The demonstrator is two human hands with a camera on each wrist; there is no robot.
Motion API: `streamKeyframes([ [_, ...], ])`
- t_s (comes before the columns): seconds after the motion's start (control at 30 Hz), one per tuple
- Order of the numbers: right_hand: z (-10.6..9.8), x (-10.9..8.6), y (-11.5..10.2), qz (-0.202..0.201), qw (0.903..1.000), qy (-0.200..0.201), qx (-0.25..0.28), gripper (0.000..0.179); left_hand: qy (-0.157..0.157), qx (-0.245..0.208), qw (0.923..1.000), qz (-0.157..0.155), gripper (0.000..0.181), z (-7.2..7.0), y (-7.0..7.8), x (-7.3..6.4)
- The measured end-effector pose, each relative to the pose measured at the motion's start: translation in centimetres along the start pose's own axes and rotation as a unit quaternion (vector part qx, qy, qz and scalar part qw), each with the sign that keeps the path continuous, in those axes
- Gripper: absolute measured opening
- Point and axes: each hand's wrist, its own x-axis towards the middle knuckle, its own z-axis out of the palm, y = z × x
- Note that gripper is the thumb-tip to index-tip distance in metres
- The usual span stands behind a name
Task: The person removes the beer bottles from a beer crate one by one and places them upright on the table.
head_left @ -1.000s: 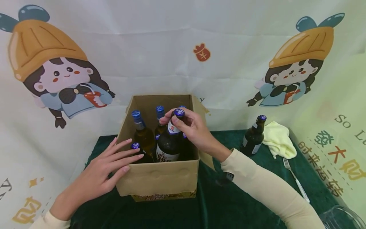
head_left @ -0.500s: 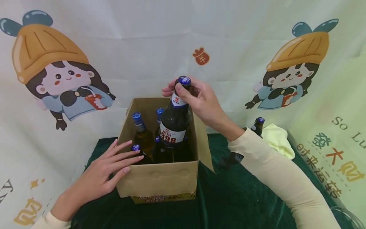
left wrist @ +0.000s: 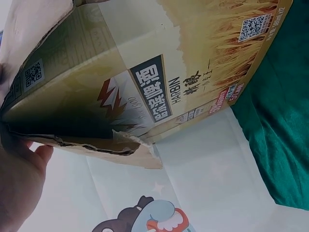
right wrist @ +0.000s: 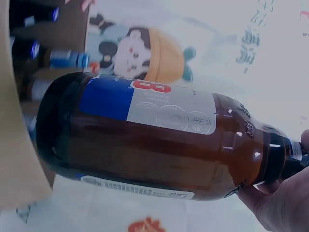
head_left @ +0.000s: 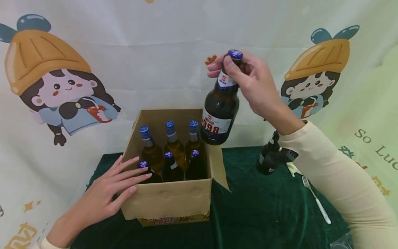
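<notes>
My right hand (head_left: 256, 81) grips a brown beer bottle (head_left: 220, 110) by its neck, just under the blue cap. The bottle hangs slightly tilted above the box's right side, its white label reading 1998. Seen from the right wrist, the same brown bottle (right wrist: 154, 140) fills the middle, with the thumb side of the hand (right wrist: 285, 203) at its neck. My left hand (head_left: 107, 192) rests with straight fingers over the near left corner of the cardboard box (head_left: 168, 200). Inside stand several capped bottles (head_left: 173, 169) in two rows. The left wrist view shows the box's printed side (left wrist: 164, 87).
Another dark bottle (head_left: 264, 160) stands on the green cloth (head_left: 248, 207) at the right, partly behind a black wrist device (head_left: 287, 155). A fork (head_left: 317, 200) and a pale yellow cloth (head_left: 293, 169) lie near the right sleeve. An open box flap (head_left: 219, 166) sticks out rightward.
My right hand has lifted the brown beer bottle up out of the box and moved it rightward. The left hand has stayed at the box's near left corner.
</notes>
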Motion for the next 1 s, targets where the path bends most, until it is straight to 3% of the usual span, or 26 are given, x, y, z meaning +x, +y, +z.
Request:
streamKeyframes([
  [0.13, -1.8, 0.0, 0.3, 0.014, 0.9997, 0.021, -0.003, 0.022, -0.007, 0.005, 1.0, -0.003, 0.054, -0.2, 0.0, -0.1],
  [0.33, -4.3, -0.6, 2.7, 0.053, 0.9966, 0.051, -0.038, 0.025, -0.017, 0.008, 0.9998, -0.003, 0.054, -0.5, 0.1, 0.0],
  [0.67, -7.8, -3.6, 9.7, 0.143, 0.9732, 0.059, -0.17, 0.036, -0.02, 0.008, 0.9998, 0.006, 0.053, -0.3, 0.2, 0.0],
  [1.0, -9.7, -6.9, 14.8, 0.187, 0.9616, 0.061, -0.192, 0.042, -0.02, 0.013, 0.9997, 0.006, 0.054, -0.4, 0.2, 0.2],
])
